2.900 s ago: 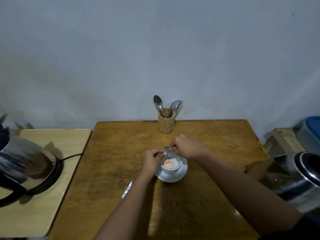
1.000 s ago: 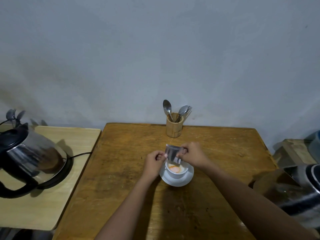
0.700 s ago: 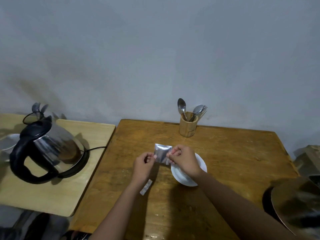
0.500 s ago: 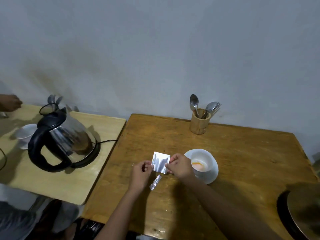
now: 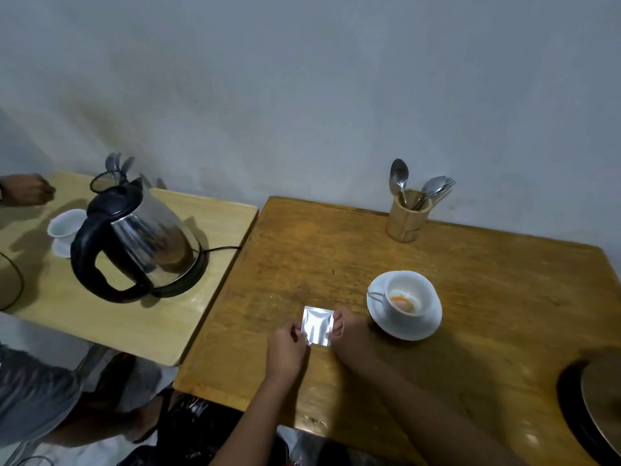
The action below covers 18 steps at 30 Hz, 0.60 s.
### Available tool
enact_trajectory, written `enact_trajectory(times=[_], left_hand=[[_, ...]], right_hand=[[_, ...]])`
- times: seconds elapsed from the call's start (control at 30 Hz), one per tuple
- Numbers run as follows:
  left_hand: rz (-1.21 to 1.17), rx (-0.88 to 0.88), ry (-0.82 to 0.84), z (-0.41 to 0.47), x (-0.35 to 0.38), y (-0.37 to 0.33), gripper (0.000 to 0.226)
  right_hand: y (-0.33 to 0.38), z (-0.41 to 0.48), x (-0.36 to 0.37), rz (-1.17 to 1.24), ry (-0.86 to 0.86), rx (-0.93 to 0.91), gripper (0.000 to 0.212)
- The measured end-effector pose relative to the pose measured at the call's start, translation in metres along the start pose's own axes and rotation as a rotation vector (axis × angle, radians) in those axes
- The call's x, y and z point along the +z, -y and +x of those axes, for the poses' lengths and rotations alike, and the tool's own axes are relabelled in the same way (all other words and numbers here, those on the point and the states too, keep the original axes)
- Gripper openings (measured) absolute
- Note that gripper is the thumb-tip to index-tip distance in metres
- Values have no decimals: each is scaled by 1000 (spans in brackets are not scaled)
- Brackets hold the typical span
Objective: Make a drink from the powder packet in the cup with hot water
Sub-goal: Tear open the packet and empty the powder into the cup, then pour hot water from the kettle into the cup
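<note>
You've carried the emptied foil packet (image 5: 316,325), pinched between left hand (image 5: 288,347) and right hand (image 5: 349,334), to nine o'clock of the powder-filled cup (image 5: 408,295); hot water comes next.

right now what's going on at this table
A person holds a silver packet between the left hand and right hand, low over the wooden table. Beside it, a white cup on a saucer holds pale and orange powder, no water visible. The kettle sits on its base on the next table.
</note>
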State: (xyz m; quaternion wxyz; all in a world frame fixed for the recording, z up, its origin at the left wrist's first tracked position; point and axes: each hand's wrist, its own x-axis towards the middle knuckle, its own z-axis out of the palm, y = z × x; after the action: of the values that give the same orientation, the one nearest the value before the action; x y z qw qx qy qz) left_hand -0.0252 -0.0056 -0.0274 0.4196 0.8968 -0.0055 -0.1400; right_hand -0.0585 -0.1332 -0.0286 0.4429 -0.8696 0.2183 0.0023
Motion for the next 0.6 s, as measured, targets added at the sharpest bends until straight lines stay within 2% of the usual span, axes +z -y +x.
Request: enact_trajectory(times=[0.2,0.43,0.6], left_hand=[[-7,3,-2,-6,2,-1,15],[176,100,51,-5,1,-2,18],[272,36,114,-1,-1,-15,19]], right_hand=[[0,-9,3,-175,77,-110,32],[-2,-18,-1,-221,95,-143,34],[0,-29,-18,-217,57,-217,37]])
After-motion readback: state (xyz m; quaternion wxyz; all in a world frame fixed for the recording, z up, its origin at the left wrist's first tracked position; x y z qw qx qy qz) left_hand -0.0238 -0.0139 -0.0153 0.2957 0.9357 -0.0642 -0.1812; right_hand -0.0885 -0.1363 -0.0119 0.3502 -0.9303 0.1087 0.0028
